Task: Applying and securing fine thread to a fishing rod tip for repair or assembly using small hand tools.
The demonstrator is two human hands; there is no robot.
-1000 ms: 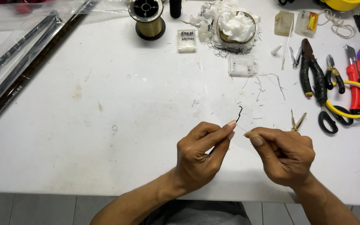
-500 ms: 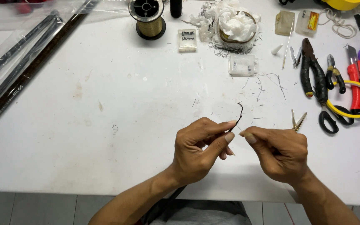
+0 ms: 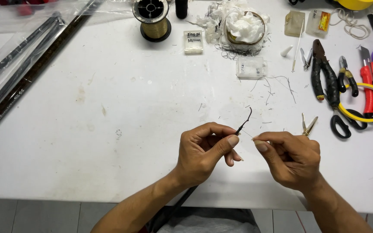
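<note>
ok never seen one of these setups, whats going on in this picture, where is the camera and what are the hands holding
There is no machine here: these are a person's two bare hands, filmed by one camera worn on the head, looking down at a white worktable.

The left hand pinches a thin black curved wire piece between thumb and forefinger, its tip pointing up. The right hand has its fingertips pinched together beside it; a very fine thread seems to run between the hands, though it is too thin to be sure.

On the table lie a spool of gold-coloured thread, small clear plastic boxes, a wad of white fluff, black-handled pliers, black-and-yellow scissors, a red utility knife and long dark rods at the left.
</note>
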